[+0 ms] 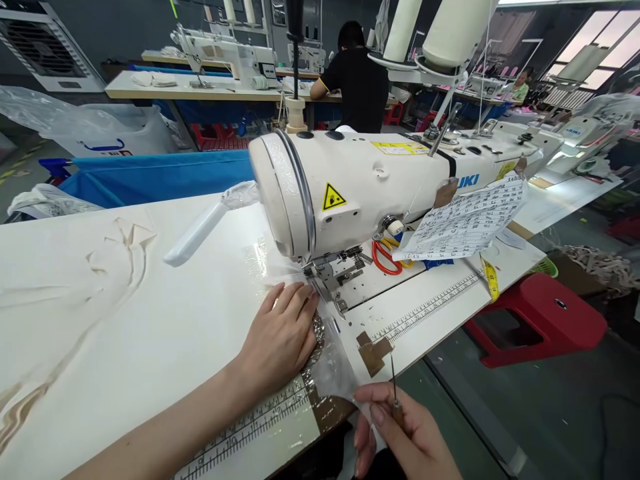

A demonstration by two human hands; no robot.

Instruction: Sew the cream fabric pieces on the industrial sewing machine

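My left hand (283, 330) lies flat, its fingertips just in front of the presser foot (313, 273) of a white sewing machine (345, 187). Beneath and beside that hand is sheer white fabric (334, 363), which runs down over the table's front edge. At that edge my right hand (410, 427) is closed on an awl (397, 403), its thin metal spike pointing up. The thumb and fingers of this hand are also at the fabric's lower end; whether they pinch it is hard to make out.
Red-handled scissors (386, 259) lie behind the needle area, near a handwritten sheet (463, 223) fixed to the machine. A yellow tape measure (490, 279) hangs at the table edge. Cream fabric (125, 260) spreads leftward. A red stool (540, 320) stands right; a person (357, 80) sits beyond.
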